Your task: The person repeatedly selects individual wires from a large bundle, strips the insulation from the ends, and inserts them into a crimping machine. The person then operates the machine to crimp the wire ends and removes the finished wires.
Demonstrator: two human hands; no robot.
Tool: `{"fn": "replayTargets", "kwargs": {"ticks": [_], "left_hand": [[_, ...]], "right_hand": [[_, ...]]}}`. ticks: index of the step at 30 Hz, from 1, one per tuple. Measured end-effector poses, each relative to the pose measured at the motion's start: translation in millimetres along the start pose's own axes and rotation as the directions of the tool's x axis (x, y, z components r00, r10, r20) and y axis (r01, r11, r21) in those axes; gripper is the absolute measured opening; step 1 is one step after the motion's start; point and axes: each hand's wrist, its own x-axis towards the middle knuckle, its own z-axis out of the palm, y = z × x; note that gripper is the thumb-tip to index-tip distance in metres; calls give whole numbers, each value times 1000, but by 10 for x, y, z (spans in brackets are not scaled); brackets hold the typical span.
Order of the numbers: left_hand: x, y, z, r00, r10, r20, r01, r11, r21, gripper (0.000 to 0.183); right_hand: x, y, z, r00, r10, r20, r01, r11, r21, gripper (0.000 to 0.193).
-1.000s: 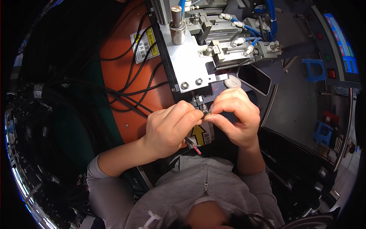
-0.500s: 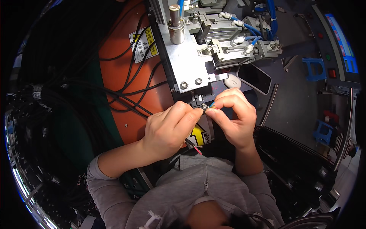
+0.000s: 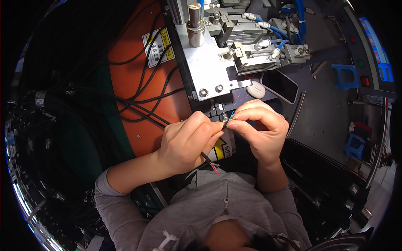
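My left hand (image 3: 184, 142) is closed, thumb and forefinger pinching the stripped end of a black cable. My right hand (image 3: 264, 131) meets it fingertip to fingertip, its thumb and forefinger closed on thin coloured wires (image 3: 232, 115), a blue one among them. The fingers hide most of the wire ends. Just beyond the fingertips sits a small black fixture block (image 3: 216, 113) with a light-coloured part on it. Below my left hand a second black cable end (image 3: 206, 157) sticks out, with pink-red wires (image 3: 215, 169) bared at its tip.
A metal machine plate (image 3: 209, 62) with bolts and pneumatic cylinders (image 3: 255, 60) stands right beyond my hands. Black cables (image 3: 138, 102) cross the orange surface (image 3: 125, 79) at left. A white oval case (image 3: 255, 89) and a phone (image 3: 281, 85) lie at right. Blue stools (image 3: 346, 77) stand farther off.
My right hand has moved slightly right, its fingers still pinched. My left hand's lower fingers have shifted, and the cable end with pink-red wires has swung a little left.
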Motion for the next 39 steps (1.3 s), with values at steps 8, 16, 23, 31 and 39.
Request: {"fn": "replayTargets", "kwargs": {"ticks": [8,16,23,31,39], "left_hand": [[13,17,11,1000,-9,-16,10,998,62,20],[-39,-36,45,987,146,70,-162,897,412,27],[-44,-48,77,978,129,165,-196,843,500,29],[-6,-19,98,979,31,202,-142,814,564,27],[6,-11,100,981,5,192,-109,839,534,28]], "right_hand": [[-1,-7,12,991,-131,13,131,969,-210,13],[-24,125,-133,962,230,146,-229,973,-25,10],[-19,289,-64,984,152,89,-131,969,-208,8],[-5,305,75,996,4,91,40,878,-478,5],[-22,462,113,996,-87,6,82,919,-386,5]]}}
